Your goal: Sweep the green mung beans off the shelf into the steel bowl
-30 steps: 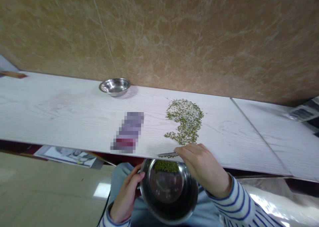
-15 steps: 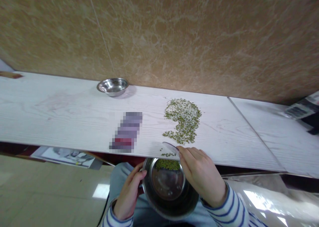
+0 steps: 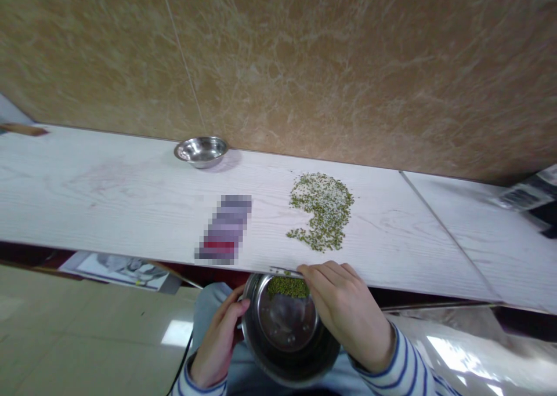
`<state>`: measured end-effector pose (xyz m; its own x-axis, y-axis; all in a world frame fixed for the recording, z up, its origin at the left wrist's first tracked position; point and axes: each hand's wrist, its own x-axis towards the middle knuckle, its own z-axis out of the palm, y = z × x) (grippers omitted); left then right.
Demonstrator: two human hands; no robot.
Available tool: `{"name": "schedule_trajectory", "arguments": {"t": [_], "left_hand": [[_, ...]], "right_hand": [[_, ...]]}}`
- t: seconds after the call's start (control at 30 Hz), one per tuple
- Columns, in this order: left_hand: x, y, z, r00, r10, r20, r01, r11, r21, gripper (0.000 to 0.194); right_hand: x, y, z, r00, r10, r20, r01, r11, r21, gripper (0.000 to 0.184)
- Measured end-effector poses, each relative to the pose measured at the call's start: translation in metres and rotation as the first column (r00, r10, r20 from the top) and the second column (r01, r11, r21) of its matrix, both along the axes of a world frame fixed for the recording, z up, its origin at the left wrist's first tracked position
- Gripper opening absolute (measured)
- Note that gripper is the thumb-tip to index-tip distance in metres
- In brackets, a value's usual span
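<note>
My left hand [image 3: 224, 329] is closed on the left side of a steel pot [image 3: 289, 378], which sits in my lap under the table's front edge. Inside the pot, small green beans that look like mung beans [image 3: 287, 287] are gathered at the far side. My right hand [image 3: 343, 309] pinches a thin, flat, pale scraper-like piece [image 3: 281, 271] at the table edge above the pot; its exact kind is unclear. Beyond it, more green beans [image 3: 328, 219] lie spread on the table, with whitish bits among them at the far end.
A shallow steel bowl [image 3: 201, 152] stands by the wall. A blurred-out purple rectangular item [image 3: 224, 228] lies left of the beans on the white table [image 3: 122, 210]. At the far right is a black-and-clear package [image 3: 531, 196]; a brown stick-like thing [image 3: 26, 130] lies far left.
My right hand has drawn the scraper-like piece toward me, over the table edge. The few beans that lay near the edge have left their spot. My left hand still holds the pot.
</note>
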<state>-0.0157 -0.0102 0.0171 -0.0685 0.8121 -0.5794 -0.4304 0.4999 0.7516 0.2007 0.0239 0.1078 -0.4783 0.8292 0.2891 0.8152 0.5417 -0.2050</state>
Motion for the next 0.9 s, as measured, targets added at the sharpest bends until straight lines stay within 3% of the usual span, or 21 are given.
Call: {"name": "schedule_trajectory", "arguments": {"t": [0.23, 0.53, 0.73, 0.9], "left_hand": [[-0.002, -0.001, 0.0, 1.0, 0.004, -0.006, -0.004, 1.0, 0.018, 0.044], [-0.009, -0.007, -0.004, 0.999, 0.026, -0.033, -0.026, 0.999, 0.029, 0.043], [-0.005, -0.002, -0.008, 0.999, 0.038, -0.016, -0.037, 0.997, 0.062, 0.039], [0.002, 0.002, -0.009, 1.0, -0.005, -0.016, 0.006, 0.998, 0.07, 0.037]], "right_hand": [[0.005, -0.002, 0.001, 0.999, 0.023, -0.027, -0.023, 1.0, -0.012, 0.023], [0.005, 0.005, -0.001, 0.999, -0.037, 0.004, 0.037, 0.995, 0.088, 0.024], [0.032, 0.011, -0.003, 0.982, -0.186, 0.031, 0.177, 0.967, 0.182, 0.024], [0.035, 0.017, -0.006, 0.978, -0.203, 0.048, 0.19, 0.963, 0.193, 0.024]]}}
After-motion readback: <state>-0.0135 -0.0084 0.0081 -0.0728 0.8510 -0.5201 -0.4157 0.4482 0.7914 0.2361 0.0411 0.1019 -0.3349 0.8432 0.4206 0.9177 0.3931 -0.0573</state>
